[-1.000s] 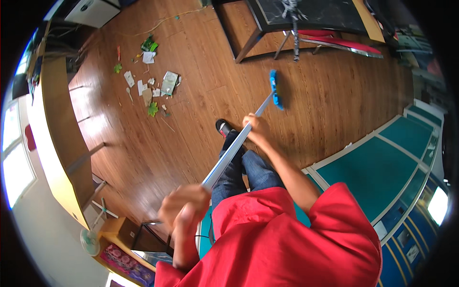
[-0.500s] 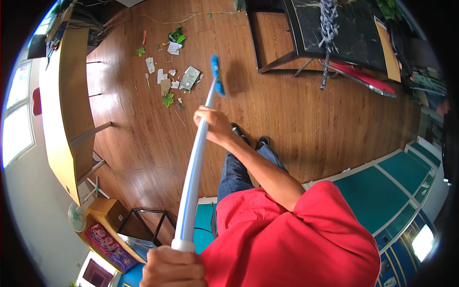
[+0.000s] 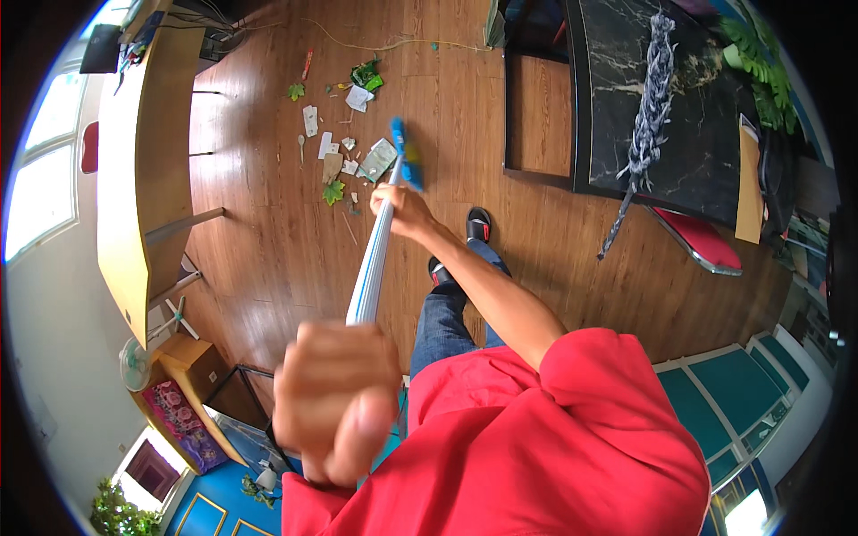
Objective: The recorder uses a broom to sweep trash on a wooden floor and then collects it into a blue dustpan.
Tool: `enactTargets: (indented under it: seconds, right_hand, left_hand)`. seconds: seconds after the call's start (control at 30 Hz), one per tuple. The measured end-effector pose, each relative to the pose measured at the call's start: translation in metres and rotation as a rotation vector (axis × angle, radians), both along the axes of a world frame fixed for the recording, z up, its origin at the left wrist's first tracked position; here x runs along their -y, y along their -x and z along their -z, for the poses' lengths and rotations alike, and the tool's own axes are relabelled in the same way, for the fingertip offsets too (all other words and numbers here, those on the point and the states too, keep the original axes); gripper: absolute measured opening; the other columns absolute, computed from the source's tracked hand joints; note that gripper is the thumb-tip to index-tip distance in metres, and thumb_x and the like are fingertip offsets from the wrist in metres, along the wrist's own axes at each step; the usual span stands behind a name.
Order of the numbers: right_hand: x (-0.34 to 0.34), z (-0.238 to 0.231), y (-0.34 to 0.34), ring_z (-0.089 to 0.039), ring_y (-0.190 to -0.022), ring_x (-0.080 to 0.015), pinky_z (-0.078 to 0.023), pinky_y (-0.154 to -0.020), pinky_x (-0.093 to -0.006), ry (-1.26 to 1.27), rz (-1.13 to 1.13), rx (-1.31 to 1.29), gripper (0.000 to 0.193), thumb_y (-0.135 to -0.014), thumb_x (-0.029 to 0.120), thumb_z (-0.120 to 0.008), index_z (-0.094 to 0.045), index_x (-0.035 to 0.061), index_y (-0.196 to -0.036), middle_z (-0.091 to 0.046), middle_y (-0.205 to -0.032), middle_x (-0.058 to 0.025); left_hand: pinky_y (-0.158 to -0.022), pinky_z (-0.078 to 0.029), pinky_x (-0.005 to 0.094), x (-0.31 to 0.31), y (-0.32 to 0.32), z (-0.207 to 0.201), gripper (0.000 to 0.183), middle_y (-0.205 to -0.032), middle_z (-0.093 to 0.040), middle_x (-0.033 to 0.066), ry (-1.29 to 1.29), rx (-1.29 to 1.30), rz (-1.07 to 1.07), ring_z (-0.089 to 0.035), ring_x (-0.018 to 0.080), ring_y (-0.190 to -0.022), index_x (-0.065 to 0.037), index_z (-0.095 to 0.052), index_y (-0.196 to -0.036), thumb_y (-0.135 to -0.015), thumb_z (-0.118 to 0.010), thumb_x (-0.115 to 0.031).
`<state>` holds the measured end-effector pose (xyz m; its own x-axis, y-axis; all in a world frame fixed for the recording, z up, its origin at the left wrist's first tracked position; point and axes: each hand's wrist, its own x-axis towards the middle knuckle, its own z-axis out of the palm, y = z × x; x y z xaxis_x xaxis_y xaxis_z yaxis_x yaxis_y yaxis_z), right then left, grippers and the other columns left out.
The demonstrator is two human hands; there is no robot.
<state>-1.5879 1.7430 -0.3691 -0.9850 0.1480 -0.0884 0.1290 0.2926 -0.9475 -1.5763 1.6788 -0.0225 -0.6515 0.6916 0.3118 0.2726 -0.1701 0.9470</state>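
Note:
A broom with a striped white-and-blue handle (image 3: 371,277) slants across the floor in front of me. My left hand (image 3: 335,397) is closed over the top end of the handle, close to the camera and slightly blurred. Farther down, my right hand (image 3: 404,212) wraps round the handle with the arm stretched out. The blue broom head (image 3: 399,141) is at the right side of the litter, next to a greenish flat packet (image 3: 379,161). Scattered left of it lie white paper scraps (image 3: 359,98), a brown piece (image 3: 332,167), a green leaf (image 3: 333,192) and a pale spoon (image 3: 301,147).
A light wooden table (image 3: 125,205) stands along the left. At the right is a black marble-patterned table (image 3: 617,98) with a grey braided thing (image 3: 652,98) on it and a red-seated chair (image 3: 702,239) beside it. A yellow cable (image 3: 384,46) crosses the far floor.
My left hand has risen nearer the camera, and the broom head has come closer to the greenish packet. My feet have shifted, one stepping forward. The view has moved to the right.

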Motion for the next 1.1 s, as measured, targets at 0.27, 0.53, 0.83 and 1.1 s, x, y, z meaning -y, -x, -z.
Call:
enactTargets:
  seconds: [0.27,0.53,0.83,1.1]
  right_hand:
    - [-0.113,-0.067,0.001,-0.065,-0.073,-0.0305,-0.051,-0.062,-0.0431,-0.146,0.018,0.044,0.011,-0.078,0.021,-0.059,-0.059,0.0125,-0.072,-0.063,-0.079,-0.0069]
    - [-0.144,0.033,0.070,-0.063,-0.075,-0.0347,-0.049,-0.061,-0.0427,-0.071,-0.059,0.038,0.012,-0.077,0.019,-0.058,-0.058,0.0090,-0.071,-0.062,-0.078,-0.0104]
    - [-0.084,-0.106,0.124,-0.064,-0.073,-0.0343,-0.050,-0.062,-0.0437,-0.074,-0.103,-0.096,0.014,-0.077,0.021,-0.060,-0.060,0.0079,-0.073,-0.063,-0.078,-0.0110]
    - [-0.080,-0.152,0.230,-0.062,-0.078,-0.0376,-0.050,-0.067,-0.0457,-0.017,-0.234,-0.124,0.012,-0.075,0.003,-0.059,-0.058,0.0076,-0.086,-0.061,-0.084,-0.0142]
  left_hand:
    - [-0.039,-0.036,0.0309,-0.055,0.041,-0.045,0.041,-0.047,-0.040,0.0058,-0.118,-0.079,0.216,-0.044,0.0180,-0.039,-0.004,-0.037,-0.050,-0.090,-0.043,-0.010]
    - [-0.042,-0.026,0.0382,-0.101,0.078,0.040,0.033,-0.047,-0.035,0.0067,0.029,0.039,0.001,-0.033,0.0245,-0.037,-0.004,-0.033,-0.052,-0.081,-0.050,-0.002]
    - [-0.033,-0.029,0.0262,-0.065,0.118,-0.080,0.048,-0.042,-0.032,0.0018,-0.213,-0.305,0.270,-0.033,0.0139,-0.031,-0.009,-0.030,-0.050,-0.095,-0.045,-0.020]
    - [-0.032,-0.032,0.0249,-0.054,0.207,-0.120,0.042,-0.040,-0.035,0.0005,-0.231,-0.298,0.075,-0.031,0.0125,-0.029,-0.009,-0.037,-0.055,-0.094,-0.041,-0.025]
